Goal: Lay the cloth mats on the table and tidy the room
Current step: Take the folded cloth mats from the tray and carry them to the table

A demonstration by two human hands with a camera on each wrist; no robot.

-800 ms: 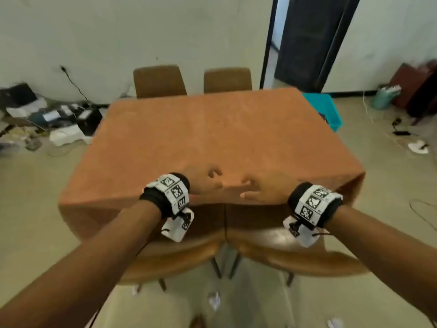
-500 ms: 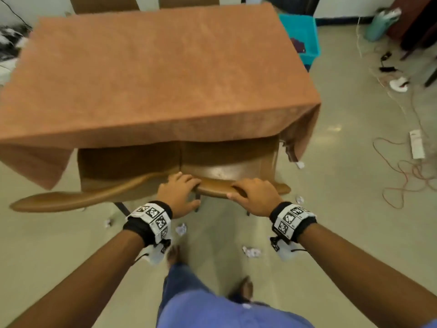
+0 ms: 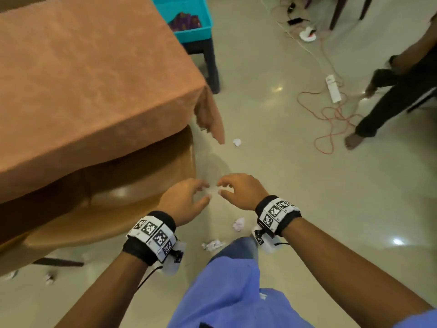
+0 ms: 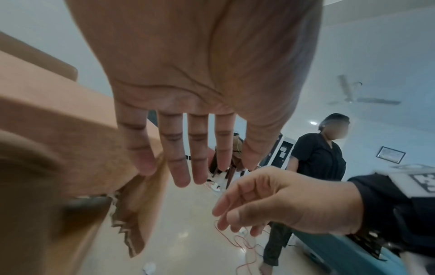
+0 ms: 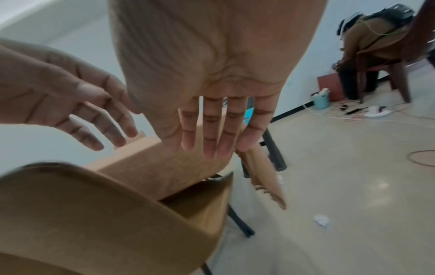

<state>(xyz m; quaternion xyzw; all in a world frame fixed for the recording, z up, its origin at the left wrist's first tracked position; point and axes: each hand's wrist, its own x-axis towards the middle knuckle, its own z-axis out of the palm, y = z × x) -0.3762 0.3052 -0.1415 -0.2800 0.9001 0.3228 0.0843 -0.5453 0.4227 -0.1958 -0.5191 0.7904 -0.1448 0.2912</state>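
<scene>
An orange-brown cloth [image 3: 82, 79] covers the table, one corner [image 3: 210, 119] hanging off the near right. A brown chair [image 3: 106, 216] is tucked under the near side. My left hand [image 3: 189, 200] and right hand [image 3: 236, 190] hover close together just right of the chair back, over the floor, holding nothing. In the left wrist view the left hand's fingers [image 4: 179, 158] are straight and spread. The right hand's fingers [image 5: 212, 130] are likewise straight in the right wrist view. A teal basket [image 3: 194, 34] beyond the table holds purple folded cloth [image 3: 185, 21].
Crumpled paper bits lie on the floor: one [image 3: 237, 142] past the cloth corner, two [image 3: 238, 224] [image 3: 212, 245] by my feet. A white power strip [image 3: 333, 88] and red cable [image 3: 331, 129] lie to the right, beside another person's legs [image 3: 390, 95].
My hands went from the tabletop to the chair's back, which they gripped, and have now let go. They hang open to its right. My view swung right and down.
</scene>
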